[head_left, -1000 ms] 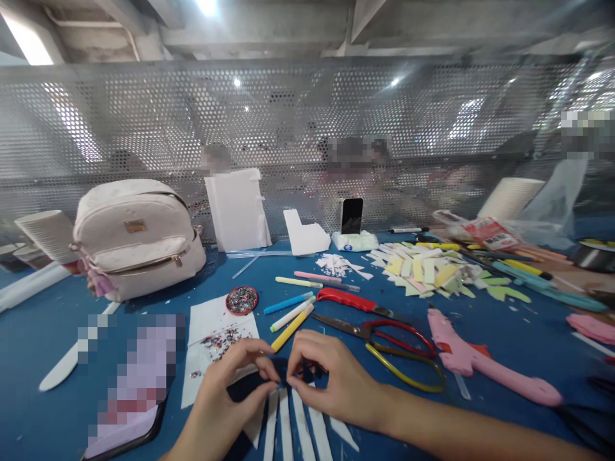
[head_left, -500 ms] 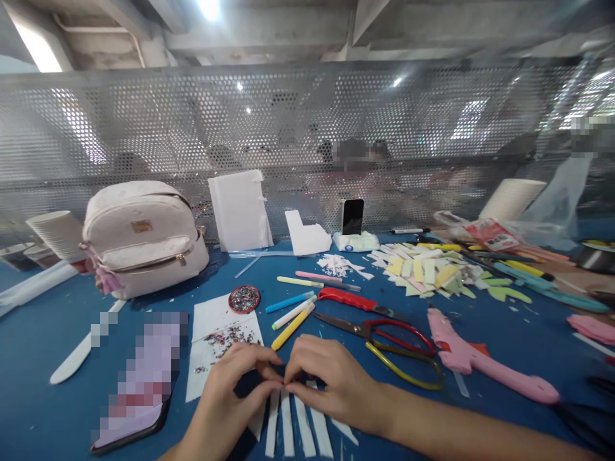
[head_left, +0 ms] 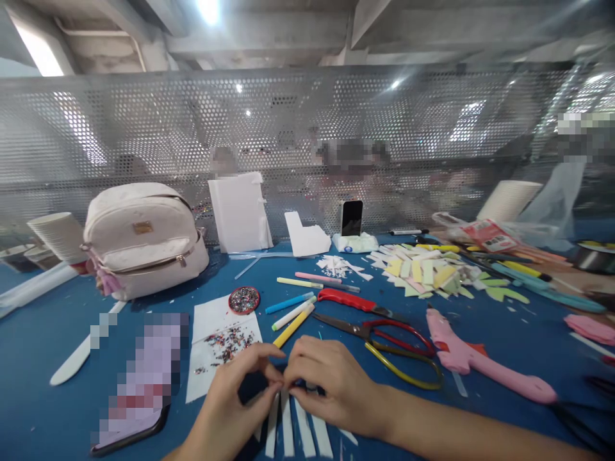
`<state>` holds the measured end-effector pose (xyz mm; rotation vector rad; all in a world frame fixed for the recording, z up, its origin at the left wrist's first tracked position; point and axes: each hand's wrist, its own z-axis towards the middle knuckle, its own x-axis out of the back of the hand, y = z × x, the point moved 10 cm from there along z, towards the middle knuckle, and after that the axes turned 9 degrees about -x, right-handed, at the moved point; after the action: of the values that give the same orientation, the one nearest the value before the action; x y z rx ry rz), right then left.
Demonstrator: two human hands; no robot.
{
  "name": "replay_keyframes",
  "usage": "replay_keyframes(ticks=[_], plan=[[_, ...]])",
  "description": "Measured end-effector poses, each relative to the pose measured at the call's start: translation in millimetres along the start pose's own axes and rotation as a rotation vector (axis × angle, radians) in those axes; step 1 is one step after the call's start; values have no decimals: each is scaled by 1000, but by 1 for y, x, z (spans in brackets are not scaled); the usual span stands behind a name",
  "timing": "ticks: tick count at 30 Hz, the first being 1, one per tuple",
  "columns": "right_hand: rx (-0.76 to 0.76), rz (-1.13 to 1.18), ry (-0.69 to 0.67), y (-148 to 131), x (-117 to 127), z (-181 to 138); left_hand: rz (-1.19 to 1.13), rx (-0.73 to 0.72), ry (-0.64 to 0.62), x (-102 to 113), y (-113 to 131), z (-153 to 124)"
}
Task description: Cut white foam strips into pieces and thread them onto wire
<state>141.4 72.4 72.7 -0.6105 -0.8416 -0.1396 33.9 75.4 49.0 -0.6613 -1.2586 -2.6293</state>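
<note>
My left hand (head_left: 230,403) and my right hand (head_left: 327,381) meet low in the middle of the blue table, fingertips pinched together on the top of a small dark blue piece (head_left: 252,389) above several white paper strips (head_left: 298,432) that fan out toward me. What exactly the fingertips pinch is too small to make out. A white sheet with glitter (head_left: 221,346) lies just left of my left hand. Red and yellow scissors (head_left: 384,342) lie just beyond my right hand.
A phone (head_left: 137,384) lies at left, a white backpack (head_left: 144,240) behind it. Colored sticks (head_left: 291,317), a red cutter (head_left: 355,302), a pink glue gun (head_left: 475,358), a glitter dish (head_left: 244,299) and a pile of foam scraps (head_left: 432,272) spread across the table. A perforated metal screen (head_left: 307,147) backs it.
Both hands have stayed pinched together, shifting slightly toward me over the strips; the view has shifted a little.
</note>
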Motion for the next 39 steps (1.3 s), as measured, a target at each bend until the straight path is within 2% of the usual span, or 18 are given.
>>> replay_keyframes(ticks=[6, 11, 18, 23, 26, 30, 32, 35, 39], plan=[[-118, 125, 34, 11, 6, 3, 117, -58, 65, 10, 10, 1], [-250, 202, 0, 23, 5, 4, 129, -74, 59, 11, 12, 1], [-248, 263, -25, 22, 4, 5, 119, -162, 32, 8, 22, 0], [-235, 227, -39, 15, 20, 17, 133, -112, 3, 14, 16, 4], [-277, 246, -51, 15, 39, 28, 179, -52, -123, 17, 14, 12], [-387, 329, -7, 26, 70, 38, 365, 102, -459, 13, 5, 15], [-412, 412, 24, 31, 82, 41, 460, 196, -570, 14, -2, 10], [-436, 567, 37, 35, 91, 42, 515, 257, -668, 10, -13, 0], [-442, 704, 1, 28, 93, 42, 424, 262, -669, 0, -28, -10]])
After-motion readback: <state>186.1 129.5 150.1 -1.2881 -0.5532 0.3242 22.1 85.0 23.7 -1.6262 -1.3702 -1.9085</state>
